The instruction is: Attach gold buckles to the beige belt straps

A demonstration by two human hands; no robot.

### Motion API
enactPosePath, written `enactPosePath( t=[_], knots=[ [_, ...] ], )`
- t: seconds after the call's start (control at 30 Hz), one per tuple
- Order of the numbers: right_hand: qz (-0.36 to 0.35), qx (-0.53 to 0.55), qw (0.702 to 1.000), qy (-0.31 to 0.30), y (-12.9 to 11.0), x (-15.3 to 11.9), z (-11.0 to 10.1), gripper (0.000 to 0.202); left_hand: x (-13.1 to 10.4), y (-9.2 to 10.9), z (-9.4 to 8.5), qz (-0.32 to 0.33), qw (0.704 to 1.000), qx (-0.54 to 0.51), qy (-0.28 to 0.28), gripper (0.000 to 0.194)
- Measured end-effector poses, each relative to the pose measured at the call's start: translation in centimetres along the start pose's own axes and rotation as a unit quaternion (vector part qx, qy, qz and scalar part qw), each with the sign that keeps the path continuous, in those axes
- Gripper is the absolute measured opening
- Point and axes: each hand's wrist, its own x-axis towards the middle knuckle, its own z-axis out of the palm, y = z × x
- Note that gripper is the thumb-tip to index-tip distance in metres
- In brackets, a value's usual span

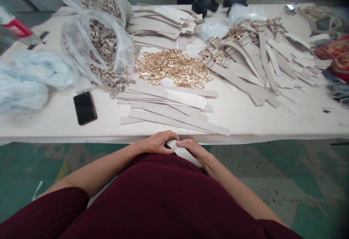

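Fingers of left hand (158, 142) and right hand (194, 150) curl closed on one beige strap (182, 152), held at lap level just below the worktop (245, 119) edge. Strap's far end hidden under right hand (near end too); long axis runs upper-left to lower-right. Forearms converge inward.

both hands (159, 142) meet low at the lap — fingers curled, grip closed.

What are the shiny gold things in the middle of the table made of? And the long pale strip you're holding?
The gold buckles look like metal with a polished gold finish: they glint brightly. The strip, held by the left hand and right hand, looks like matte beige leather or faux leather; which one cannot be told.
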Motion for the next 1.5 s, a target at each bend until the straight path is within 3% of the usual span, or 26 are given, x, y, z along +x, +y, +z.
enactPosePath(
  t=[0.27,0.47,0.7,0.8,1.0,1.07,1.23,1.4,1.5],
  knots=[
    [-0.057,-0.153,0.986,0.031,-0.9,-1.2,-0.2,0.033,-0.2,-0.5,-0.2,0.012,0.999,-0.005,-0.042,0.042],
    [-0.048,-0.156,0.986,0.038,-0.5,-0.8,-0.4,0.034,0.2,-0.9,0.4,0.001,0.998,-0.036,-0.044,0.041],
    [-0.099,-0.184,0.976,0.065,0.0,-0.3,-0.5,0.033,-0.2,0.1,-0.7,-0.064,0.976,-0.191,-0.081,0.035],
    [-0.103,-0.199,0.972,0.067,0.1,-0.2,-0.5,0.034,-0.5,0.0,-0.2,-0.077,0.979,-0.178,-0.058,0.038],
    [-0.147,-0.210,0.963,0.082,0.6,0.9,-0.3,0.032,-0.3,-0.5,1.5,-0.029,0.998,-0.056,0.010,0.035],
    [-0.143,-0.207,0.965,0.075,0.6,1.0,-0.3,0.033,-0.3,-0.3,1.6,-0.052,0.997,-0.058,0.020,0.034],
    [-0.114,-0.238,0.965,-0.010,0.3,0.2,-0.8,0.033,-0.7,-0.1,1.4,-0.126,0.986,-0.107,-0.003,0.033],
    [-0.144,-0.259,0.955,0.034,1.0,0.5,-1.0,0.031,-0.8,-0.6,1.8,-0.102,0.992,-0.075,0.014,0.030],
    [-0.166,-0.245,0.953,0.070,2.0,1.4,-1.0,0.031,-0.8,-0.9,2.4,-0.104,0.988,-0.111,0.012,0.031]
  ],
)
